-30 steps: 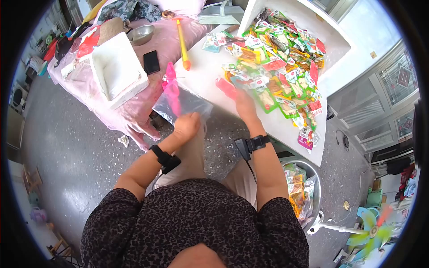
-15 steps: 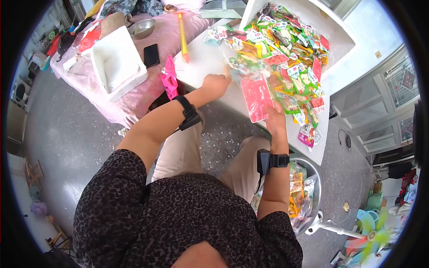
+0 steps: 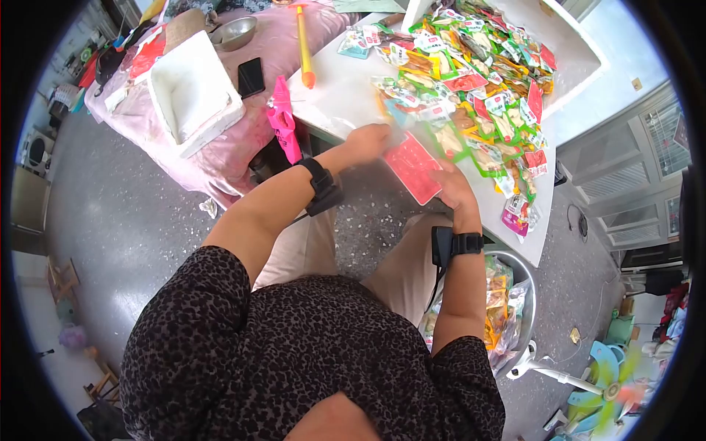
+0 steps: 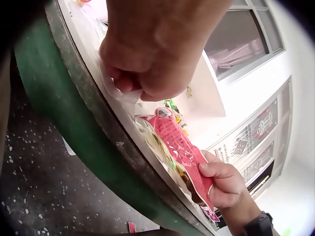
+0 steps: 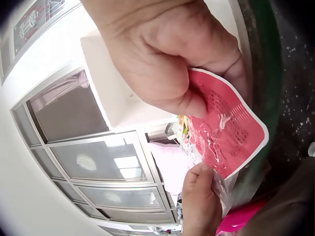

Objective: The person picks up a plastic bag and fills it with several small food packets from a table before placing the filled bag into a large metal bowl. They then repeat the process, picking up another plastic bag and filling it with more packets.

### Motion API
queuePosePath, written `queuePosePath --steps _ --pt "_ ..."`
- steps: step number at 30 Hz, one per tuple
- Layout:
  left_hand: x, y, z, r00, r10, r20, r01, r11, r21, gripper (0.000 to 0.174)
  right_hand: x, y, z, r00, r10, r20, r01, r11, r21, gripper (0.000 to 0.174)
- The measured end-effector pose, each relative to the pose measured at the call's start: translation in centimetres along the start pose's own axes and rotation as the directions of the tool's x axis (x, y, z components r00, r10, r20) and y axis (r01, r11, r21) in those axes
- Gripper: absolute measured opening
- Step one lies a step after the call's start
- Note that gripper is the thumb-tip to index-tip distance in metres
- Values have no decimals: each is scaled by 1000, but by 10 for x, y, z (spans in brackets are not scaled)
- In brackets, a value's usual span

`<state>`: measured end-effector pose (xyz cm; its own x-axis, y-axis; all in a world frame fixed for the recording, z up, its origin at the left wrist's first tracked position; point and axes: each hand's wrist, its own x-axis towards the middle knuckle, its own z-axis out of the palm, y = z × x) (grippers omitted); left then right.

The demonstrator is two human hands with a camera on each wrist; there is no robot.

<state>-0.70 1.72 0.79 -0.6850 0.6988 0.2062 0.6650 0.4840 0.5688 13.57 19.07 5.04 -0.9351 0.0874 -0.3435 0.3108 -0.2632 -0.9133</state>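
Observation:
A red packet point(image 3: 413, 167) with a pale border is held over the table's near edge. The right hand point(image 3: 457, 189) pinches one end, its thumb across the red face in the right wrist view point(image 5: 172, 64). At the packet's other end the left hand point(image 3: 366, 142) has curled fingers; in the left wrist view this hand point(image 4: 147, 64) grips thin clear plastic point(image 4: 129, 96). Loose packets point(image 3: 485, 110) in green, yellow and red lie heaped just beyond the hands.
A white foam box point(image 3: 570, 81) stands behind the heap. Left are a foam tray point(image 3: 193, 95), a phone point(image 3: 251, 77), a pink bag point(image 3: 282, 121) and a yellow-handled tool point(image 3: 303, 48). A metal basin point(image 3: 531, 294) with packets and a fan point(image 3: 610, 389) stand at right.
The left hand has moved from the clear bag at the table's left up to the red packet. The right hand has brought that packet nearer the body and turned its red face up.

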Motion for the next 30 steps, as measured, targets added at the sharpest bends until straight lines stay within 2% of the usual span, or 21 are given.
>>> queuePosePath --steps 2,7,11,14,16,19,22,23,26,28,29,30 --pt "-2 3 0 1000 1 11 -2 999 32 20 4 4 -4 999 7 52 -12 996 92 31" --pt "-10 26 -16 1000 5 16 -6 995 99 22 15 11 -17 999 44 33 -44 999 11 36" --pt "-10 34 -23 997 4 76 -22 970 242 22 30 22 -28 997 74 12 -75 997 16 37" --pt "-7 38 -22 992 37 120 -67 963 260 21 23 10 -13 995 26 93 -35 994 103 36" --pt "-10 46 -23 991 51 125 -82 964 254 21 30 10 -7 997 11 81 -24 987 162 35" --pt "-20 54 -26 979 204 3 -203 970 134 20 44 11 7 998 -18 68 1 973 230 33" --pt "-20 64 -33 990 116 85 -129 976 174 19 39 2 35 992 -93 88 51 918 393 29" --pt "-19 62 -34 990 124 69 -134 977 168 19 35 -1 43 987 -127 98 68 884 462 28" --pt "-18 53 -32 989 143 27 -146 973 178 19 31 8 47 1000 0 -15 4 970 244 21" --pt "-19 48 -29 988 156 17 -156 963 219 19 23 11 49 992 86 -91 -93 992 -83 17" --pt "-19 48 -27 987 146 68 -158 958 240 20 21 11 48 983 117 -140 -148 960 -239 15" --pt "-21 55 -34 984 135 120 -162 952 260 20 21 11 45 986 104 -129 -134 957 -259 14"
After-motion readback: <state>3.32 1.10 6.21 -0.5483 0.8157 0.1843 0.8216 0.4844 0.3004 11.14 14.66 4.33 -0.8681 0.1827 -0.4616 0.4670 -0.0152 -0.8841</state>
